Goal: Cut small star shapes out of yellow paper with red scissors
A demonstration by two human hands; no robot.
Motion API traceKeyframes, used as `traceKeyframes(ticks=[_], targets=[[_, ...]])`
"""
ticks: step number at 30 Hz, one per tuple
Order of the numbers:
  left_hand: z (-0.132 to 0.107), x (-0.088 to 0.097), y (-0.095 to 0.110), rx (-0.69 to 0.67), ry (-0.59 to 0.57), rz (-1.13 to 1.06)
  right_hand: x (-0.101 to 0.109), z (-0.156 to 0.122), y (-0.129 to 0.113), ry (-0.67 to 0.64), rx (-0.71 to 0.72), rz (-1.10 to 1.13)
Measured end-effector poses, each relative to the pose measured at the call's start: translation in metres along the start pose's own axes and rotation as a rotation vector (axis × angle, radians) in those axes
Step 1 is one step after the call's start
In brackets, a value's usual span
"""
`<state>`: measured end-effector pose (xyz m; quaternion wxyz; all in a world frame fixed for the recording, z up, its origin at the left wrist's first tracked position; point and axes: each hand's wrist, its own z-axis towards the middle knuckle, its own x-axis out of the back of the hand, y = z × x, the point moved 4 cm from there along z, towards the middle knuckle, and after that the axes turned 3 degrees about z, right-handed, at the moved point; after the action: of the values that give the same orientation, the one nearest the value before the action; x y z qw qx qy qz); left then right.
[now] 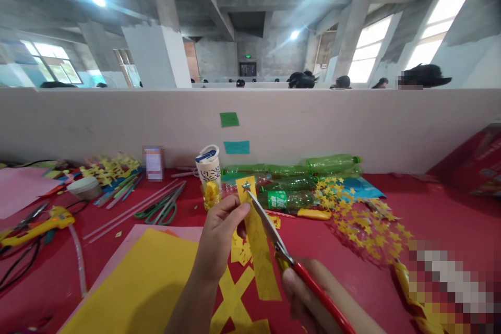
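Pinched between the thumb and fingers of my left hand [222, 232] is a yellow paper strip [261, 261], held up off the table. Near the strip's top is a star-shaped cutout or mark [246, 186]. My right hand [309, 287] grips red-handled scissors [279, 242]; their blade tips touch or lie just in front of the strip below the star. Small yellow paper scraps [241, 251] lie under the strip. Crossed yellow strips [235, 297] rest on the table closer to me.
Yellow sheets [156, 271] lie at left, beyond them green scissors [160, 211] and a yellow glue gun [58, 219]. Green bottles [293, 182], a white cup [210, 169] and a yellow cutter [314, 214] stand or lie ahead. Yellow stars [364, 224] spread at right. A partition [293, 120] closes the back.
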<state>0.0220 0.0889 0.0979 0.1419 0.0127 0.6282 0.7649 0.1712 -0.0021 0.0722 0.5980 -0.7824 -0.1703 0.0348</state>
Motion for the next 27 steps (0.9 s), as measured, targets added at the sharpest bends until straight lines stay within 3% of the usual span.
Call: traceKeyframes(ticks=[8,22,27], targets=[[0.0,0.0,-0.003,0.05,-0.015,-0.058,0.003,0.003,0.001,0.047,0.061,-0.026],[0.001,0.008,0.0,0.096,-0.034,-0.123,0.008,0.001,-0.002,0.04,0.002,-0.062],[-0.002,0.018,0.019,-0.063,0.173,0.048,0.012,0.002,0.004,0.168,-0.022,-0.031]])
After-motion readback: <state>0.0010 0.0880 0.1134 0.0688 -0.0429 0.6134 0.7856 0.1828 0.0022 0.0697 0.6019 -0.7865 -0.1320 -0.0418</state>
